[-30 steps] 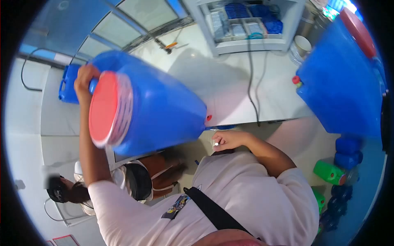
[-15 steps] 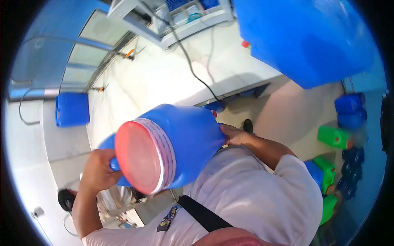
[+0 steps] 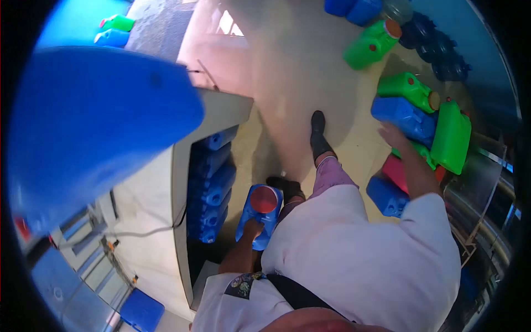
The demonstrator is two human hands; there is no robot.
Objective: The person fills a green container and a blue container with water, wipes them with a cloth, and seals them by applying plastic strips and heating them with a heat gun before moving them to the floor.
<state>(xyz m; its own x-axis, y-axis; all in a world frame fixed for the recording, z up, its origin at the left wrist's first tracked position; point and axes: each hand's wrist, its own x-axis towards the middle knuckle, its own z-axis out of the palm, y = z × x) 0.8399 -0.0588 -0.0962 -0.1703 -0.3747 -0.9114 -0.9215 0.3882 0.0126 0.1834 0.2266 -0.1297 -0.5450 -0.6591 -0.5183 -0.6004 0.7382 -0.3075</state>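
Note:
A blue jug (image 3: 269, 228) with a wide red cap hangs low beside my legs, next to the counter. My left hand (image 3: 253, 228) is wrapped round its handle. On the other side, my right hand (image 3: 391, 134) is stretched out over the floor, fingers apart and slightly blurred, holding nothing. It appears near a blue jug (image 3: 404, 117) lying among green jugs, though whether it touches that jug is unclear.
Blue jugs (image 3: 213, 191) are stacked under the white counter (image 3: 149, 191). A large blue container (image 3: 105, 122) fills the upper left. Green jugs (image 3: 452, 135) and dark bottles (image 3: 437, 47) stand or lie along the right wall. Metal pipes (image 3: 495, 235) run at the right edge.
The view has swung from the counter to the floor. The capped blue jug has gone from chest height down beside my legs. My right hand has let go of it and reaches outward.

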